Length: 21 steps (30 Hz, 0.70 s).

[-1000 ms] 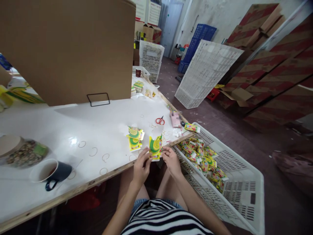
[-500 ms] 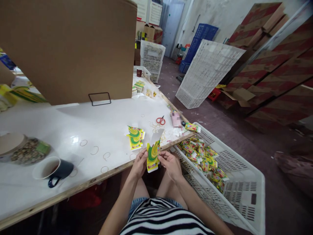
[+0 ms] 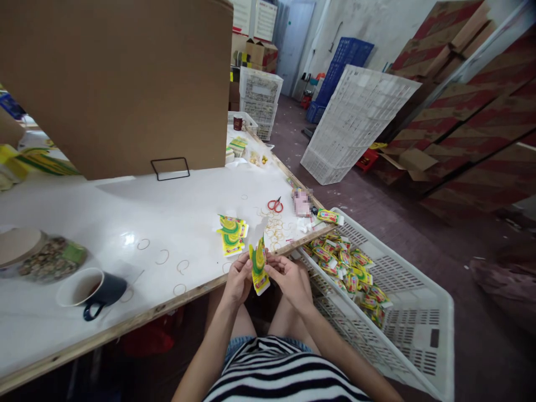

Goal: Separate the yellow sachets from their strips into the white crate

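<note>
A small yellow and green printed carton (image 3: pixel 258 267) is held upright between my hands, just over the table's front edge, partly folded. My left hand (image 3: pixel 238 280) pinches its left side. On its right side, the fingers and thumb of my right hand (image 3: pixel 288 279) are closed on the card. Several matching flat cartons (image 3: pixel 232 234) lie in a small pile on the table beyond my left hand. Rubber bands (image 3: pixel 275 229) are scattered just past the held carton, near red-handled scissors (image 3: pixel 275 205).
At my right stands a white plastic crate (image 3: pixel 419 329) holding many folded cartons (image 3: pixel 349 273). On the left of the white table (image 3: pixel 154 223) are a dark mug (image 3: pixel 111 287) and a clear jar (image 3: pixel 54 259). A large cardboard box (image 3: pixel 138 89) blocks the far side.
The held carton has gone from flat and wide to narrower, its raised white flap no longer standing out. My right hand has shifted slightly left and up against it.
</note>
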### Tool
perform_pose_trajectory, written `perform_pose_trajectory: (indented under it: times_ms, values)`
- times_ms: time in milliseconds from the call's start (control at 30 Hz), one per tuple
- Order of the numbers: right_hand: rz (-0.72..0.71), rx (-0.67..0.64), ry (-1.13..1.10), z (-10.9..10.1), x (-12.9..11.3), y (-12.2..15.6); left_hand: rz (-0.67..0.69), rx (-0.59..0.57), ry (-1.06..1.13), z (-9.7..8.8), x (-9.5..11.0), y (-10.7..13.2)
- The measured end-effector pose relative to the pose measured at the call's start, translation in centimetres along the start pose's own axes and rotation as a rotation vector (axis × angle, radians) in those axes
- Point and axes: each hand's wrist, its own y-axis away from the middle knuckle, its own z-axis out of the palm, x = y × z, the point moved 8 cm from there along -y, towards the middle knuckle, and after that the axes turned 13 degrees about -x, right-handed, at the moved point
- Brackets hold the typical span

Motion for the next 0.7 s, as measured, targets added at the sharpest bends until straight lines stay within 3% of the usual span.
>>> perform_pose_trajectory:
  times_ms: [433,533,633,700]
  values:
    - [-0.006,0.005,0.075,-0.2,-0.7,0.2,0.030,0.020,-0.008,0.2,0.3,0.1]
    - [0.004,-0.008,0.108,-0.2,-0.7,0.3,0.019,0.071,0.014,-0.4,-0.1,0.1]
    - [-0.012,0.008,0.317,-0.5,-1.8,0.3,0.014,0.149,0.051,-1.1,-0.4,0.3]
    - [-0.068,0.067,0.508,-1.0,-3.2,0.3,-0.011,0.133,0.083,-1.0,-0.7,0.4]
